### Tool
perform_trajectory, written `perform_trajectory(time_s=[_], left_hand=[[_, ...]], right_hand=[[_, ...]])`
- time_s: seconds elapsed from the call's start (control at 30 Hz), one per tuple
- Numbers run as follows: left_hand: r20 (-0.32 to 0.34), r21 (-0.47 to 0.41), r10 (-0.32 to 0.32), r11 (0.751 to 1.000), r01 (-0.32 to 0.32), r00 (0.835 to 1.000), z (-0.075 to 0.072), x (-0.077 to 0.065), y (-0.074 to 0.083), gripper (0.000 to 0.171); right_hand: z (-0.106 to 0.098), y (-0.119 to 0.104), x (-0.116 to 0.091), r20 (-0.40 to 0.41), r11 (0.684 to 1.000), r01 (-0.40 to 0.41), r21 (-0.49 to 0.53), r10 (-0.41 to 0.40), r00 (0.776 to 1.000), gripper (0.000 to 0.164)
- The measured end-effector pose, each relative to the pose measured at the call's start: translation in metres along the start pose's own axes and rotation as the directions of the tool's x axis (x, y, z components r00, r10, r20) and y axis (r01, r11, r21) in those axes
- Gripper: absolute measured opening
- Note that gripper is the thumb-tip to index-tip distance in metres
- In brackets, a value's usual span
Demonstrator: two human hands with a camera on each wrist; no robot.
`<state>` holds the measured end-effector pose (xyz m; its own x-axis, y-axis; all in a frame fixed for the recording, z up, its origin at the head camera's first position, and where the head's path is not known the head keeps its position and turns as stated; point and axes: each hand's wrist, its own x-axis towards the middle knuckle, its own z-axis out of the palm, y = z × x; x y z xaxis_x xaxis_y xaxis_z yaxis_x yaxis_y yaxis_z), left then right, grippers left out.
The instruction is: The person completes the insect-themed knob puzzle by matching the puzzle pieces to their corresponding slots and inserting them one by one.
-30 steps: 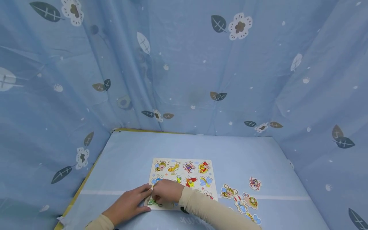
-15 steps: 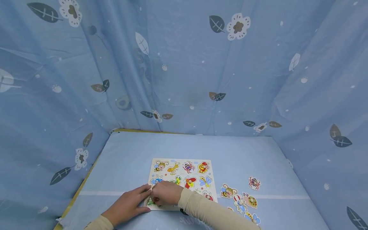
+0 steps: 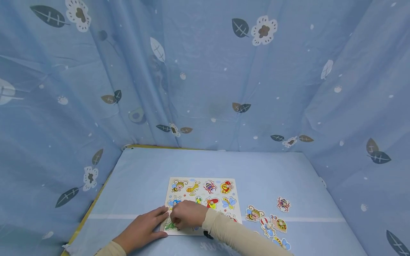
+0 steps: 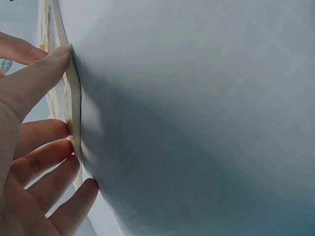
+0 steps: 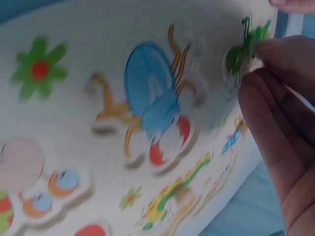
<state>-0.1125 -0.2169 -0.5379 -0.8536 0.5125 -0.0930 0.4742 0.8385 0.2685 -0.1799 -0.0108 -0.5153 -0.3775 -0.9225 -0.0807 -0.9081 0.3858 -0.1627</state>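
Observation:
A white insect puzzle board (image 3: pixel 201 194) lies flat on the table, with knobbed and printed insects in rows. My left hand (image 3: pixel 145 227) rests at its near left corner, fingers along the left side and thumb by the front edge. In the left wrist view the thumb and fingertips touch the board's edge (image 4: pixel 75 98). My right hand (image 3: pixel 189 214) reaches over the lower left part and hides several pictures. Its thumb and index finger pinch at a green insect puzzle piece (image 5: pixel 235 58) in the corner spot. The right wrist view also shows a blue beetle (image 5: pixel 150 88) on the board.
To the right of the board lie loose pieces: a bee (image 3: pixel 254 213), a red-clawed beetle (image 3: pixel 267 227), a snail (image 3: pixel 279 224), a yellow-striped dragonfly (image 3: pixel 282 243) and a spider (image 3: pixel 283 204). A blue patterned curtain (image 3: pixel 214 71) surrounds the table (image 3: pixel 144 170).
My right hand has shifted slightly right and up over the board's lower left corner, showing more of the green insect piece. My left hand stays at the edge.

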Motion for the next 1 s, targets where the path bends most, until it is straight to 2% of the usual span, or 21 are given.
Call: perform_trajectory(time_s=[0.23,0.47,0.63,0.83,1.0], left_hand=[[-0.015,0.004,-0.001,1.000,0.001,1.000,0.001,0.000,0.002,0.076],[-0.038,0.020,-0.007,1.000,0.008,0.999,0.001,-0.001,0.004,0.077],[-0.049,0.019,0.000,1.000,0.001,0.999,0.003,0.000,0.003,0.077],[-0.059,0.025,-0.001,1.000,0.003,0.998,0.003,0.001,0.001,0.077],[-0.054,0.017,-0.010,1.000,0.011,0.998,0.002,-0.001,0.002,0.076]], right_hand=[[-0.011,0.018,-0.022,-0.026,0.998,-0.053,0.021,0.054,0.998,0.012],[-0.020,0.051,-0.066,-0.058,0.985,-0.159,0.064,0.163,0.985,0.011],[-0.025,0.075,-0.109,-0.030,0.947,-0.289,0.141,0.296,0.955,0.009],[-0.017,0.102,-0.165,-0.036,0.908,-0.379,0.178,0.391,0.920,0.007],[-0.014,0.110,-0.201,0.006,0.853,-0.483,0.198,0.492,0.870,0.006]])
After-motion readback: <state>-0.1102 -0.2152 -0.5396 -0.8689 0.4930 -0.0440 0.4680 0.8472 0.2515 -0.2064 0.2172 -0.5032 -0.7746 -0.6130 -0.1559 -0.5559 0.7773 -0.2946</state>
